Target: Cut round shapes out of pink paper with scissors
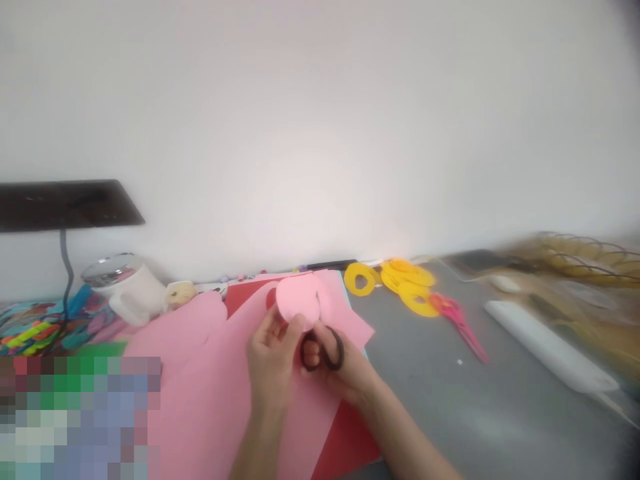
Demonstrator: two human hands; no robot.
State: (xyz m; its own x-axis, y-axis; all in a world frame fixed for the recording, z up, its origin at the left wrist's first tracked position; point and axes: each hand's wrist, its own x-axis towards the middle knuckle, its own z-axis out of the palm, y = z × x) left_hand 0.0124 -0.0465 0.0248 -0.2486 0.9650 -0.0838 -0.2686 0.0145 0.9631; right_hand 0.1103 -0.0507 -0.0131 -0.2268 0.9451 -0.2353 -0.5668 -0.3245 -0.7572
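Between finger and thumb, my left hand (275, 343) pinches a rounded piece of pink paper (296, 300) held up above the sheets. My right hand (340, 367) has its fingers in the black handle loops of a pair of scissors (335, 350). The blades meet the right edge of the pink piece, though blur hides how far apart they are. Under both hands lie large pink paper sheets (215, 393), with red paper (350, 440) showing beneath them.
Yellow paper rings (359, 280) and pink scissors (463, 327) lie right of the sheets on the grey table (425, 413). A white power strip (550, 347) is farther right. On the left stand a white mug (137, 293) and a pile of colourful items (35, 327). A wall rises behind.
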